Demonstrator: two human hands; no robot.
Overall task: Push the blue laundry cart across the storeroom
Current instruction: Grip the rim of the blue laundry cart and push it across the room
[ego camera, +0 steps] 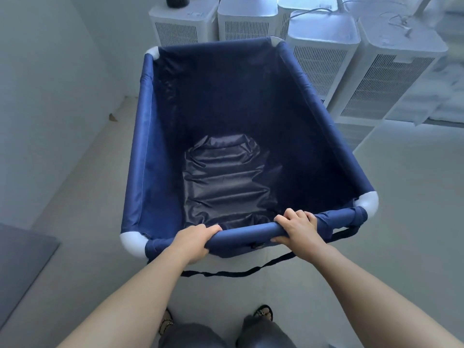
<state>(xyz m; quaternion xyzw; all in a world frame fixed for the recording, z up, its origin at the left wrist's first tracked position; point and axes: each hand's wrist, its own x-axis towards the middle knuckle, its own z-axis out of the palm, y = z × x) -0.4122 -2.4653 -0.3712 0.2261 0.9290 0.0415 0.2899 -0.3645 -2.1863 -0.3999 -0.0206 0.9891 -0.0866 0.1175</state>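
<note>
At the bottom edge, two feet in strappy sandals [263, 313] stand on the pale floor [376, 222], with grey trouser legs above them. Both bare forearms reach forward to the blue laundry cart [140, 159], which stands directly ahead on the floor. The left hand [194, 241] is curled over the cart's near rail [243, 234], fingers wrapped over the top. The right hand [297, 228] grips the same rail further right, with its fingers over the top and the thumb underneath. A black strap [238, 273] hangs in a loop below the rail, under the hands. White corner fittings [131, 243] join the fabric-sleeved rails. The dark blue liner sags to a wrinkled bottom, and nothing lies inside. A dark grey flat panel [22, 259] lies low on the left, and a small brown scrap [113, 118] sits on the floor by the white wall [45, 96]. Beyond the cart's far rim and along its right side stands a cluster of white appliances with vent grilles [324, 54], close to the cart. A black round object [177, 1] rests on the far-left appliance.
</note>
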